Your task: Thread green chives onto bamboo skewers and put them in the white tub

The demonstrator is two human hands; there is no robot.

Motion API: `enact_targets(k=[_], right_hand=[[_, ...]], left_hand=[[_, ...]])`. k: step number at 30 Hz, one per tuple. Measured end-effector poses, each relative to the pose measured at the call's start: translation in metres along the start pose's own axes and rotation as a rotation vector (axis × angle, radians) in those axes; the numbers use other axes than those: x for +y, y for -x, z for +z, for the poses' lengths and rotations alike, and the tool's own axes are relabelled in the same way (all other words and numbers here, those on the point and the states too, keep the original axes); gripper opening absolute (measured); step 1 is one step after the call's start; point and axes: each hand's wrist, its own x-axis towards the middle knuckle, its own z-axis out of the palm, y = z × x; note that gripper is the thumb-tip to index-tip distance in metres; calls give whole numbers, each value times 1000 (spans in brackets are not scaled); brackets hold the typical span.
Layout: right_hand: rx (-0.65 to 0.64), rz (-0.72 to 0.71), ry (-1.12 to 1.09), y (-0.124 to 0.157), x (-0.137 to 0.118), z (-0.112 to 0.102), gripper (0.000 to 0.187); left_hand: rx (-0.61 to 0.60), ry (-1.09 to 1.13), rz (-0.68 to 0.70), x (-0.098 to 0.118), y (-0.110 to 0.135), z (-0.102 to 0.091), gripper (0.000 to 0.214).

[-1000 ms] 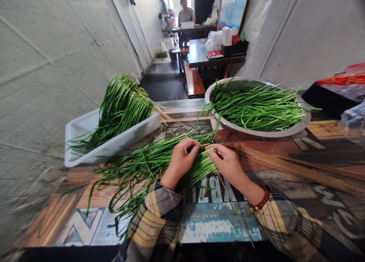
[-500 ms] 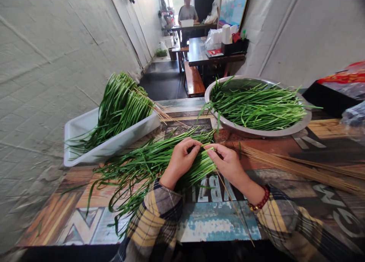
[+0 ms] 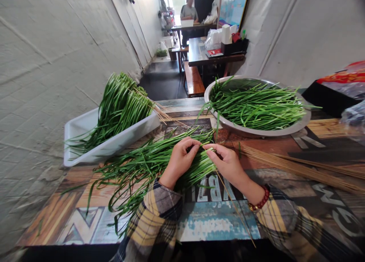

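At far left, a white tray [image 3: 128,136], set aslant on the table [image 3: 219,224], with a thick bunch of greens [image 3: 122,106] heaped inside and thin sticks [image 3: 163,114] jutting out past the rim. Next, across the middle of the table, a spread of loose greens [image 3: 154,155], with leaf tips toward the left and pale stem ends beneath and between both hands. Over these, the left hand [image 3: 182,157], with thumb and forefinger pressed together, pinching a stem just beside the right fingertips. Far behind, a bench [image 3: 194,79] and a person [image 3: 188,13] at another table. Then the right hand [image 3: 228,161], closed at thumb and fingertips on stem ends. From below that hand down to the table's near edge, a single stick [image 3: 235,208], hidden at the upper end; cannot tell whether gripped too. Farther right, a metal basin [image 3: 265,133] full of more greens [image 3: 256,106], and nearer, a pile of sticks [image 3: 296,167]. At far right, a clear plastic bag [image 3: 353,117].
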Motion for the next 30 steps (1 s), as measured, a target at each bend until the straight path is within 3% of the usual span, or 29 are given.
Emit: enact_targets(k=[30], right_hand=[[15, 3, 12, 0, 1, 0, 25]], left_hand=[[-8, 9, 31, 0, 0, 1, 15]])
